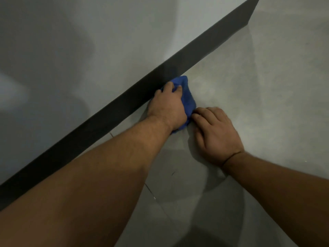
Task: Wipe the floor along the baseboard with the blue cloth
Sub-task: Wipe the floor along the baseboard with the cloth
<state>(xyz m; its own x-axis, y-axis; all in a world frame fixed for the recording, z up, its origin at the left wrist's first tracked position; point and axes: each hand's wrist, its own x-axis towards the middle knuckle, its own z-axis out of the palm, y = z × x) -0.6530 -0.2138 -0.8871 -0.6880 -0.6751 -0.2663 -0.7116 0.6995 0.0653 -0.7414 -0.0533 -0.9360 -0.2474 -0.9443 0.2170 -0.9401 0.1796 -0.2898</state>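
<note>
A bunched blue cloth (187, 97) lies on the grey tiled floor (249, 97), pressed against the dark baseboard (124, 102) that runs diagonally from lower left to upper right. My left hand (167, 106) lies on top of the cloth, fingers curled into it, knuckles close to the baseboard. My right hand (216, 134) rests on the floor just right of the cloth, fingers bent, its fingertips touching the cloth's near edge. Most of the cloth is hidden under my left hand.
A pale grey wall (80, 50) rises above the baseboard. The baseboard turns a corner at the top right (251, 11). Tile joints (151, 191) cross the floor near my left forearm. Shadows of my arms fall on the floor below my hands.
</note>
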